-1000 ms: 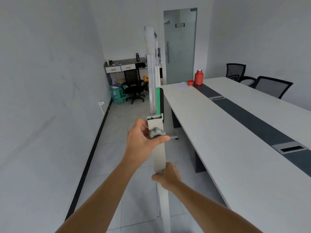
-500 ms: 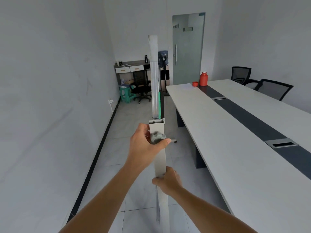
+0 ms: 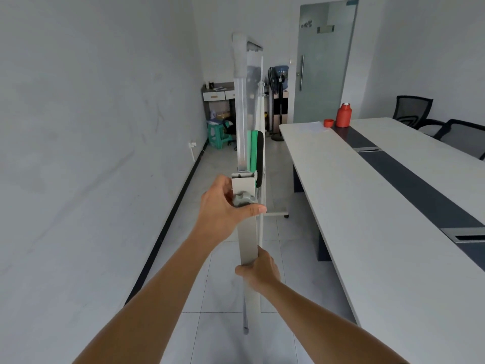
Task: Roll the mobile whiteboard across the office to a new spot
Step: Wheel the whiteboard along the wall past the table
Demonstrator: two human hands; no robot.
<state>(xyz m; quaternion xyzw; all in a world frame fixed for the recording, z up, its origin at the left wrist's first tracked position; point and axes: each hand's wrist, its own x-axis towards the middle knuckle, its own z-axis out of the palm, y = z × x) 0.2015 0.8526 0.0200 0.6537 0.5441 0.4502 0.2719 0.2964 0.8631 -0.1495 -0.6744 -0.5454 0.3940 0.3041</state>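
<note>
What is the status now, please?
Left hand gripping post at knob; right hand gripping lower. Whiteboard edge-on in aisle. Table close on right, wall left.

whiteboard [image 3: 242, 122] seen edge-on, writing face not visible. its base mostly hidden behind the post and both arms, castors can't be made out. left hand [image 3: 223, 208] fingers wrap behind the post, out of sight. right hand [image 3: 259, 269] same. door lettering [image 3: 306, 23] too small to read. far chair [image 3: 469, 136] cut off at right edge.
</note>
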